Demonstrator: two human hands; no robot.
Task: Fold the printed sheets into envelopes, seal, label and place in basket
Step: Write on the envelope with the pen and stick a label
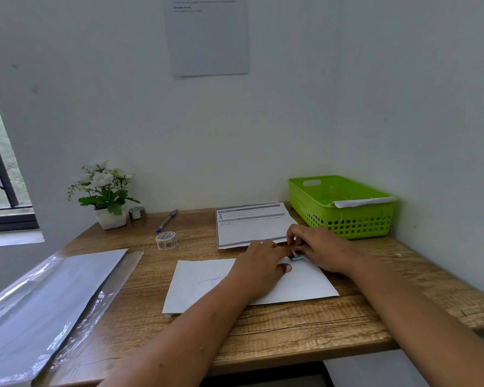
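A white envelope (201, 283) lies flat on the wooden desk (291, 325), with blue pen scribble near its middle. My left hand (259, 268) lies flat on it, fingers stretched toward its far right corner. My right hand (316, 248) is curled at that corner and pinches a small teal-and-white sticker (296, 257) against the envelope. Behind the hands lies a stack of printed sheets (249, 227). The green basket (344, 219) stands at the back right with one white envelope (361, 202) leaning inside it.
A patterned tape roll (166, 240) and a blue pen (166, 220) lie left of the sheets. A second small roll (137, 212) stands beside a potted white flower (106, 194). A clear plastic pack of envelopes (48, 300) covers the left of the desk.
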